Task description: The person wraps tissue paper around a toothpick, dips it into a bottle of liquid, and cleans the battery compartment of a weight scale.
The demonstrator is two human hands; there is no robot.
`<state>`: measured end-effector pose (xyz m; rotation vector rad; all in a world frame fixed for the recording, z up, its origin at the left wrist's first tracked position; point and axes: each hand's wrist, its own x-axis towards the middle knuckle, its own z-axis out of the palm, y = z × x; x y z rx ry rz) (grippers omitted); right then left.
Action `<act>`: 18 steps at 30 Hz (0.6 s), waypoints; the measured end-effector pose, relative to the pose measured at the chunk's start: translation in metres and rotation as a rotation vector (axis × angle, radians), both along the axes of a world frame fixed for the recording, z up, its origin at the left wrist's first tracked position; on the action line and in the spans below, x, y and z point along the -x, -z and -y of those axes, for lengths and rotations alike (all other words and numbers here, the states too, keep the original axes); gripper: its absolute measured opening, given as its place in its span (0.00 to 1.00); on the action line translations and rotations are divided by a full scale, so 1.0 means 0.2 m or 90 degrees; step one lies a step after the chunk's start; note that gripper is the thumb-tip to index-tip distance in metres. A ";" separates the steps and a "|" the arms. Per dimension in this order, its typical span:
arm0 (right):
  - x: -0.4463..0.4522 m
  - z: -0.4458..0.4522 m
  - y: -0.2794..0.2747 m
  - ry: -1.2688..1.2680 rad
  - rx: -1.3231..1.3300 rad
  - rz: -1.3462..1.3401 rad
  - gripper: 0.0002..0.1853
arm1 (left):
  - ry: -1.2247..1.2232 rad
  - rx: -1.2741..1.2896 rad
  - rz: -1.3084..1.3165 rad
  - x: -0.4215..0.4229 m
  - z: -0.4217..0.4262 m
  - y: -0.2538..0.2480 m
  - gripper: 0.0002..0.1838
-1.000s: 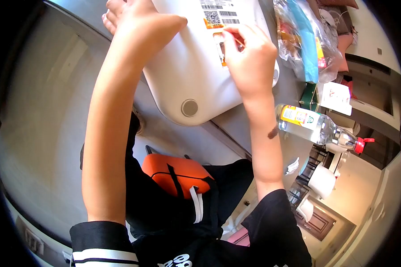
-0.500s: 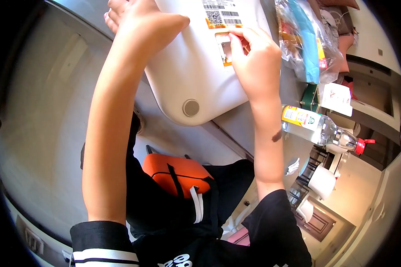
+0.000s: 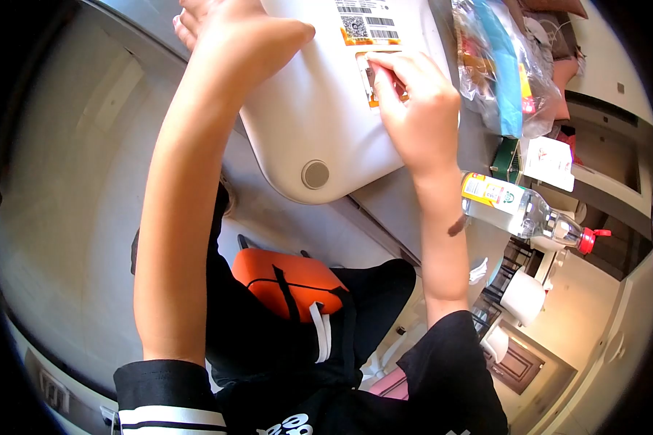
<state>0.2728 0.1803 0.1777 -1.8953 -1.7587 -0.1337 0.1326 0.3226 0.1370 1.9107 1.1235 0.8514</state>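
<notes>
A white rounded appliance (image 3: 305, 109) lies on the grey table with a round grey foot (image 3: 315, 174) near its lower corner. At its left edge rests my left hand (image 3: 232, 25), its thumb stretched over the white surface and its other fingers apart at the top of the view. My right hand (image 3: 417, 98) is over a small orange-edged label (image 3: 373, 93), thumb and index finger pinched together at it. What the pinch holds, if anything, is too small to tell. Just above is a larger label (image 3: 366, 25) with a square code and barcodes.
To the right stand a clear bottle (image 3: 500, 203) with a red cap, a green box (image 3: 506, 159) and a white paper (image 3: 550, 163). Clear plastic bags (image 3: 486, 65) lie farther up. An orange case (image 3: 286, 279) is at my lap, below the table edge.
My right hand has moved slightly right and its fingertips have shifted over the small label. The white appliance has slid slightly right, with my left hand moving along with it.
</notes>
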 end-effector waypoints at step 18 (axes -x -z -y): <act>0.03 0.01 -0.03 0.079 0.018 -0.146 0.06 | 0.031 0.197 0.212 0.04 0.12 -0.18 0.43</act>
